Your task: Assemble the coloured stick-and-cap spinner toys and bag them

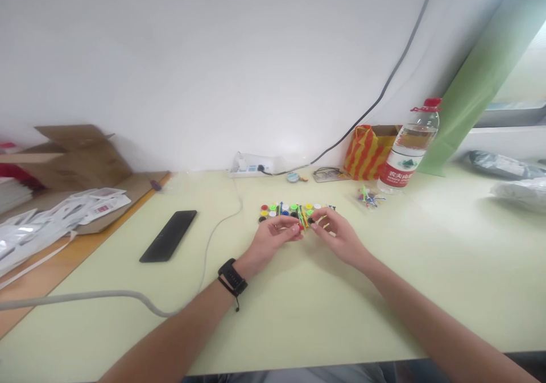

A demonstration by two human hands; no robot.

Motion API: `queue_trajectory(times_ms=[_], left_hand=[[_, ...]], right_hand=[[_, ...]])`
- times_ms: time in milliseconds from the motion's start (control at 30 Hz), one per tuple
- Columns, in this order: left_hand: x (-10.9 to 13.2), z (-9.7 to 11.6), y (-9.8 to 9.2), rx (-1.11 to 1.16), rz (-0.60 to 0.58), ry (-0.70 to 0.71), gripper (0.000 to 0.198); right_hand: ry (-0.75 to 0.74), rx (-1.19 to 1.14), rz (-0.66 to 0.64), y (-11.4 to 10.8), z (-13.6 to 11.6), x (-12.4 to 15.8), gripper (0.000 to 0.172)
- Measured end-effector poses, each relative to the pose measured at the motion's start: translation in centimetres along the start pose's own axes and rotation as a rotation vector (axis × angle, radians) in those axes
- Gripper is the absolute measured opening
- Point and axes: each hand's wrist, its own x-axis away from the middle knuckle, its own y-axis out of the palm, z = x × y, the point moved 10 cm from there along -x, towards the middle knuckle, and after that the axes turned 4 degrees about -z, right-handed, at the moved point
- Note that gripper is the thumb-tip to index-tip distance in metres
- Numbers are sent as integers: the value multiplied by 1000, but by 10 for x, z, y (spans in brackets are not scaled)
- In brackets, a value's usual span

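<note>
My left hand (275, 236) is closed in a pinch, with a small red piece (301, 229) at its fingertips. Opposite it, my right hand (338, 236) also pinches, its fingertips beside a small dark piece; whether it grips that piece is too small to tell. Just beyond both hands lie small round pieces (264, 208) in red, yellow, green, white, blue and black, set close together in rows. Thin green and yellow sticks (303, 215) stand out between the hands, partly covered by the fingers. A black watch is on my left wrist.
A black phone-like slab (168, 236) lies left, near a grey cable (207, 246). At the back are a power strip (251, 164), glasses (327, 173), a striped bag (367, 152) and a water bottle (407, 149). Colourful sticks (370, 197) lie right; a cardboard box (81, 158) stands left.
</note>
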Motion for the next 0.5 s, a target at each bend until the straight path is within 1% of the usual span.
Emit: queue_trajectory(times_ms=[67,167,233,300,333,367,400,433,467,500], left_hand=[[-1,-2,-2,-32,12,-4,37],[-1,-3,-2,-66,12,1,38],[-1,-1,-3,-70,20,9,39],[-1,-1,-5,-67,42,10,40],[-1,-1,-6,-65,56,11,40],[-1,0,-8,-65,67,13,40],[-1,0,-9,-66,73,16,40],[-1,0,-9,-67,75,23,40],[-1,0,-10,-69,75,32,40],[-1,0,-10,-70,73,41,40]], right_hand=[[-31,46,-3,0,-3,1,27],[-32,1,-86,9,-3,4,35],[-9,-62,-114,15,-1,7,48],[23,-134,-96,17,2,8,63],[40,-176,-72,17,4,8,68],[57,-214,-40,15,5,8,67],[80,-244,-15,13,7,8,59],[112,-264,-19,13,9,8,47],[153,-277,-62,16,10,8,40],[193,-291,-130,22,11,8,47]])
